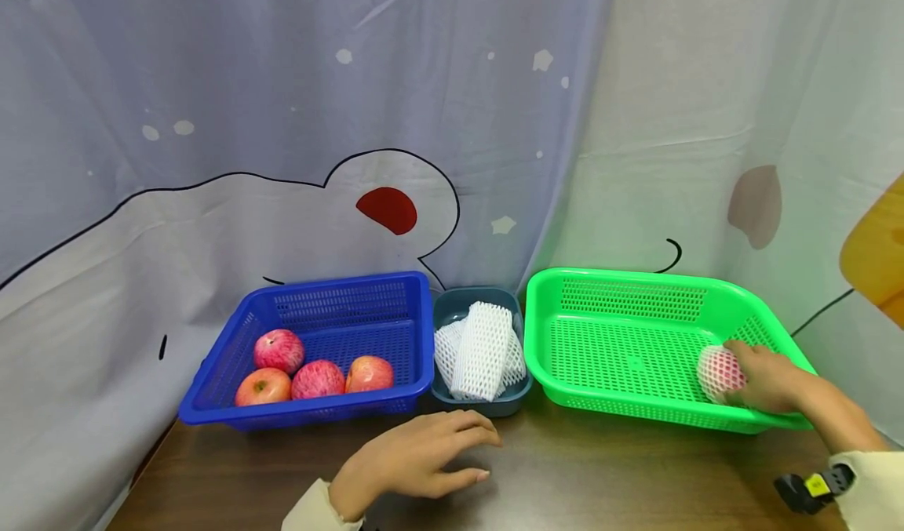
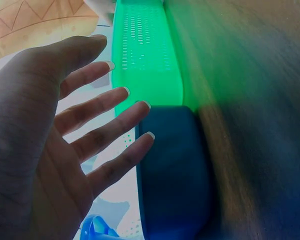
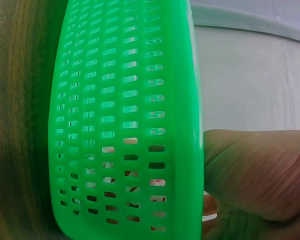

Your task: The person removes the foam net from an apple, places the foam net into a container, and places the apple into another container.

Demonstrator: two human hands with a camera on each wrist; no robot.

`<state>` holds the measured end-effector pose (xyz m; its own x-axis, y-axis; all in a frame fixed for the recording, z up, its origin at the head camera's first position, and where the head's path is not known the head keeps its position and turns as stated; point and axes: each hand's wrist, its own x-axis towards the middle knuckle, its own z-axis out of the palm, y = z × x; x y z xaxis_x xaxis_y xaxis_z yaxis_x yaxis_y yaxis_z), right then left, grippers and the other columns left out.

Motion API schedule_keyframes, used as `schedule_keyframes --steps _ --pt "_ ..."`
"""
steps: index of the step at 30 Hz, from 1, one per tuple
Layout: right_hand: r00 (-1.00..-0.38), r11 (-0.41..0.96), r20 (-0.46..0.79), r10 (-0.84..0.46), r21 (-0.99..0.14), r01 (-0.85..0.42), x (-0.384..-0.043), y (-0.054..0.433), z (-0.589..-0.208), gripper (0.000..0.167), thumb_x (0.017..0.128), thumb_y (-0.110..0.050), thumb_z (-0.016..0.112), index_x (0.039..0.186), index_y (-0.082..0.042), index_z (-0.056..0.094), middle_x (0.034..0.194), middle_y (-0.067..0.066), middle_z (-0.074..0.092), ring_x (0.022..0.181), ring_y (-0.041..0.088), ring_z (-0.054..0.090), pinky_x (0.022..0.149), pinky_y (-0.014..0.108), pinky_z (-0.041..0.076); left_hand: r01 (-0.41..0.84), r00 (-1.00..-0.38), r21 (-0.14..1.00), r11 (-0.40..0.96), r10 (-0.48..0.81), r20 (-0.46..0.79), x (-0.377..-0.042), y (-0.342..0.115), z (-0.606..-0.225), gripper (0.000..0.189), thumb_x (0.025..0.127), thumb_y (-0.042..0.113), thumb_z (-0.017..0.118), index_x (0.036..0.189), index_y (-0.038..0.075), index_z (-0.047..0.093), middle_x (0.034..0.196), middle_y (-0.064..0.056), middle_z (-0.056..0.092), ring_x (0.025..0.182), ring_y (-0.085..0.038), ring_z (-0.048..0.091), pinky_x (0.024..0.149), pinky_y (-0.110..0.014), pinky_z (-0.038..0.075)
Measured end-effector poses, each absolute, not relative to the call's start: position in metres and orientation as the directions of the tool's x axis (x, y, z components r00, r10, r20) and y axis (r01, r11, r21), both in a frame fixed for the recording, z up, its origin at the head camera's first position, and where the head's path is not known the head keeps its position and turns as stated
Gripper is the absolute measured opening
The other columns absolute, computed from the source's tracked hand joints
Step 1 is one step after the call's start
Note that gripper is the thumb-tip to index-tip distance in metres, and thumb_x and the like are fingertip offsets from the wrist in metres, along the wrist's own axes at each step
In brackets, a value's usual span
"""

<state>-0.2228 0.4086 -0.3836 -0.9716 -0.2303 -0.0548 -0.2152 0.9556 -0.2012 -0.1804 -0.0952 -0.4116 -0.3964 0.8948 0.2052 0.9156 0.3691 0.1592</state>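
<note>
In the head view, my right hand (image 1: 766, 378) reaches over the near right corner of the green basket (image 1: 621, 417). It grips an apple in a white foam net (image 1: 719, 372), low inside that basket, from its right side. Through the basket's slots, the right wrist view gives only glimpses of the fruit. My left hand (image 1: 424, 452) holds nothing; its fingers are spread and relaxed in front of the small dark-blue bin (image 1: 519, 405). White foam nets (image 1: 483, 350) lie piled in that bin. The left wrist view has the fingertips (image 2: 149, 136) overlapping the bin's rim.
At the left stands a blue basket (image 1: 417, 319) with several bare apples (image 1: 318, 380) inside. The bin sits between the two baskets on a brown wooden table (image 1: 600, 476). A patterned curtain (image 1: 452, 107) hangs close behind them.
</note>
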Motion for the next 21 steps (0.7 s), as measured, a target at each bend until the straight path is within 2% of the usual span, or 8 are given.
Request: schedule_keyframes --steps 21 --pt "-0.971 0.948 -0.090 -0.222 -0.252 -0.193 -0.2264 0.4066 -0.3839 0.083 0.078 -0.024 0.081 0.129 0.018 0.030 0.105 0.040 0.051 0.097 0.048 0.053 0.076 0.056 0.048 0.915 -0.395 0.160 0.371 0.904 0.162 -0.1774 -0.0940 -0.4171 0.036 0.103 0.041 0.049 0.131 0.020 0.057 0.132 0.006 0.058 0.122 -0.005 0.056 0.102 -0.022 0.048"
